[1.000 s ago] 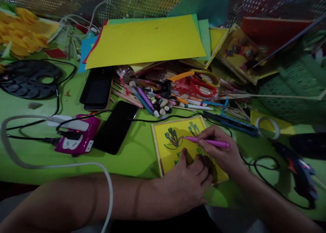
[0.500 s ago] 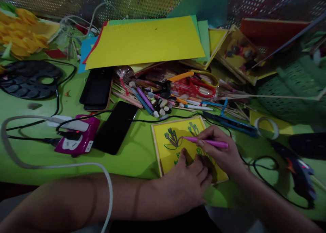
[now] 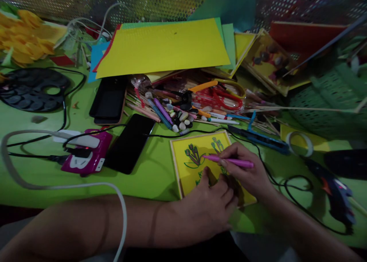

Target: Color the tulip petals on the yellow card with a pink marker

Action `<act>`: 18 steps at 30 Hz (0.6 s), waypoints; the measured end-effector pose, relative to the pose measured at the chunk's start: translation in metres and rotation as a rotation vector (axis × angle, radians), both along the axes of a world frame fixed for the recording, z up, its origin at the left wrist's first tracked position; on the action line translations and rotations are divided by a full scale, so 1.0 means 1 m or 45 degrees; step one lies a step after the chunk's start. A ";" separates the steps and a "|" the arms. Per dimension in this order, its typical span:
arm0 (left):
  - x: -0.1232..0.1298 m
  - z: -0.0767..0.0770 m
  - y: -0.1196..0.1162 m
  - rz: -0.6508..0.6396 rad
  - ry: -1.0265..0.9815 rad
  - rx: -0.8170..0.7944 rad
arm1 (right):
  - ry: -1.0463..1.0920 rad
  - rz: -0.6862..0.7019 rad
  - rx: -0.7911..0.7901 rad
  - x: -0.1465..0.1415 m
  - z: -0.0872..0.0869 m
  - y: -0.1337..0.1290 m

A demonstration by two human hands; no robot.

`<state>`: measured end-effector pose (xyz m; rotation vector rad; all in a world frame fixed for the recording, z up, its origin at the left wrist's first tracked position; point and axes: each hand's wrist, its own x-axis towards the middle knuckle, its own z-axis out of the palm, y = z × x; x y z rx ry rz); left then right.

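Observation:
A yellow card panel (image 3: 180,151) with a pale wooden border lies on the green table in front of me. Tulip drawings (image 3: 193,156) in green and dark outline show on it. My right hand (image 3: 248,170) grips a pink felt-tip pen (image 3: 236,162), its tip at the right leaf of the left tulip drawing. Across the panel's lower part rests my left hand (image 3: 210,204), fingers spread and pressed down, holding nothing. It hides some of the lower drawings.
Black phones (image 3: 130,143) and a magenta power socket (image 3: 88,151) with cables lie to the left. Behind the panel are pebbles (image 3: 183,120), pens, sticks and scissors (image 3: 229,97) under yellow sheets (image 3: 163,48). A glue gun (image 3: 334,193) and tape roll (image 3: 300,143) lie to the right.
My right hand has shifted slightly left with the pink felt-tip pen, its tip a little lower along the leaf. My left hand has stayed in place.

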<state>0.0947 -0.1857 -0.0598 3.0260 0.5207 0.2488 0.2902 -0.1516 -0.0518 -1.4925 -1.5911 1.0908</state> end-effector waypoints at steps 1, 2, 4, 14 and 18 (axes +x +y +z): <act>0.000 -0.001 0.000 -0.005 0.003 0.002 | -0.008 -0.011 0.014 -0.001 0.000 0.000; 0.000 -0.001 -0.001 -0.009 0.005 0.001 | -0.014 -0.022 0.029 -0.001 0.001 0.001; 0.000 -0.002 -0.001 -0.005 0.002 -0.002 | -0.014 -0.040 0.058 -0.001 0.000 0.001; -0.002 0.004 0.000 0.007 0.011 0.032 | -0.032 -0.069 0.100 0.001 -0.002 0.003; -0.002 0.003 0.000 0.011 0.021 0.044 | -0.031 -0.079 0.081 0.001 -0.001 0.002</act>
